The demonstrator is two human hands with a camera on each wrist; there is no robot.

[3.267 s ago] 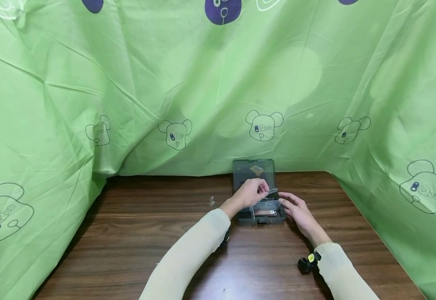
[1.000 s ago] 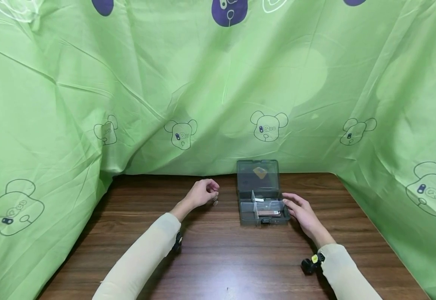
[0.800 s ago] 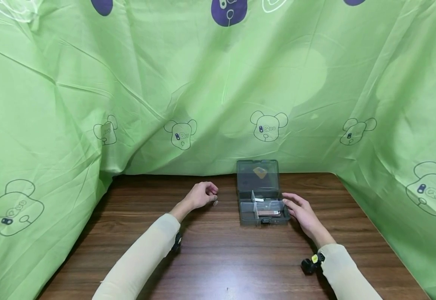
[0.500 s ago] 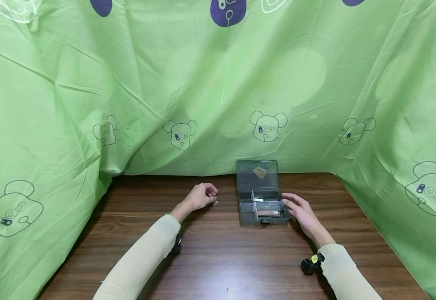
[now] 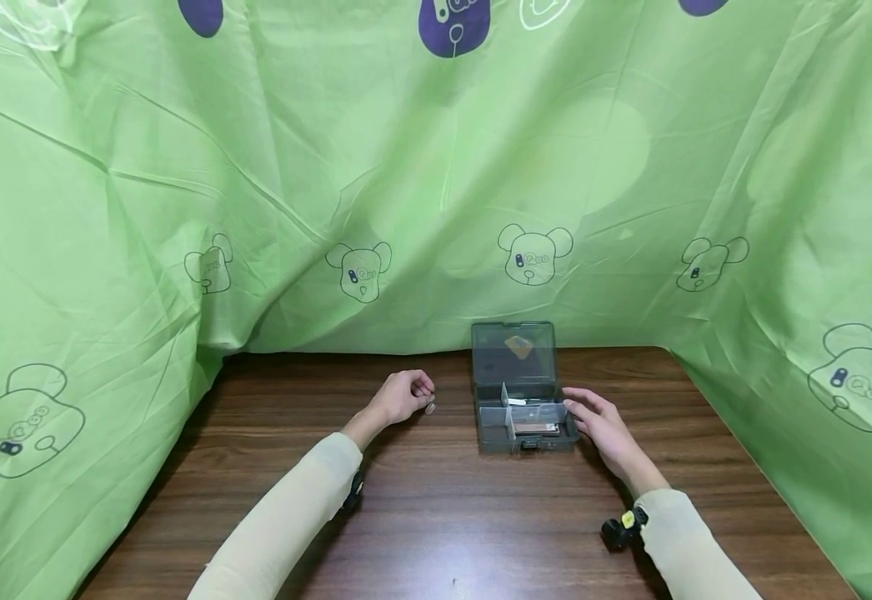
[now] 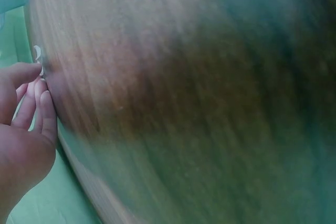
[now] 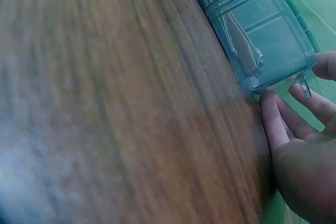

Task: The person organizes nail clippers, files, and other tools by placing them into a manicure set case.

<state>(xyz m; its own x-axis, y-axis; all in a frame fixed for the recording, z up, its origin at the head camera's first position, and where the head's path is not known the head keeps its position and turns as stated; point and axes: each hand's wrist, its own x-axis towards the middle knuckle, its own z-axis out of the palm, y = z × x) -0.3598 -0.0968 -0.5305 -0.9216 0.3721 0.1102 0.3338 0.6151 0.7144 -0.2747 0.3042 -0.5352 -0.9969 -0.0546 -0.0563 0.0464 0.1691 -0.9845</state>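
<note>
In the head view, my left hand (image 5: 402, 396) is low over the table, left of the box. Its thumb and fingertips pinch a small clear piece (image 6: 38, 53), partly hidden by the thumb in the left wrist view. Another small clear bit (image 5: 430, 408) shows just below those fingertips. A smoky see-through compartment box (image 5: 529, 446) stands with its lid (image 5: 498, 358) raised. My right hand (image 5: 604, 429) touches the box's right side with fairly straight fingers. A nail clipper (image 5: 536, 428) seems to lie in the front right compartment. Behind it is a small white item (image 5: 516, 402).
Clear dividers (image 5: 494, 412) split the box. An orange patch (image 5: 518, 347) shows on the lid. Green printed cloth (image 5: 436, 208) hangs around the back and sides of the brown wooden table (image 5: 436, 517). A tiny speck (image 5: 454, 581) lies near the front.
My left hand has left the box, where it held a clear strip, and moved left to the small clear pieces, dipping slightly since. The right hand stays at the box.
</note>
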